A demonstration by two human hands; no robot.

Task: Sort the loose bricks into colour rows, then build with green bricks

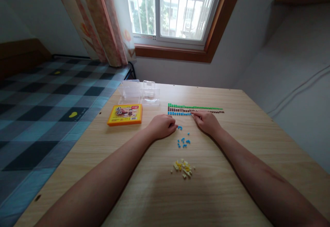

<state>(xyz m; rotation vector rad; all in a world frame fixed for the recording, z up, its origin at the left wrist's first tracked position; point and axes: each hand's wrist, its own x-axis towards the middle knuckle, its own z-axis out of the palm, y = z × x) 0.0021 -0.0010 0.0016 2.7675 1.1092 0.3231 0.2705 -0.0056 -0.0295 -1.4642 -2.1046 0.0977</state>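
Observation:
Three rows of tiny building blocks lie side by side on the wooden table: a green row (196,107), a dark brown row (177,110) and a shorter blue row (177,114). My right hand (207,122) reaches to the right end of the blue row, its fingertips closed at a small blue block there. To the left, my left hand (163,125) rests with curled fingers, its thumb side close to a few loose blue blocks (179,127); whatever its fingers may hold is hidden. Nearer to me lie several scattered blue blocks (183,140).
A pile of yellow and cream blocks (183,167) lies closest to me. On the left are a yellow and orange box (125,114) and open clear plastic cases (151,96) behind it. A bed with a checked cover (59,100) adjoins the table; a window stands beyond.

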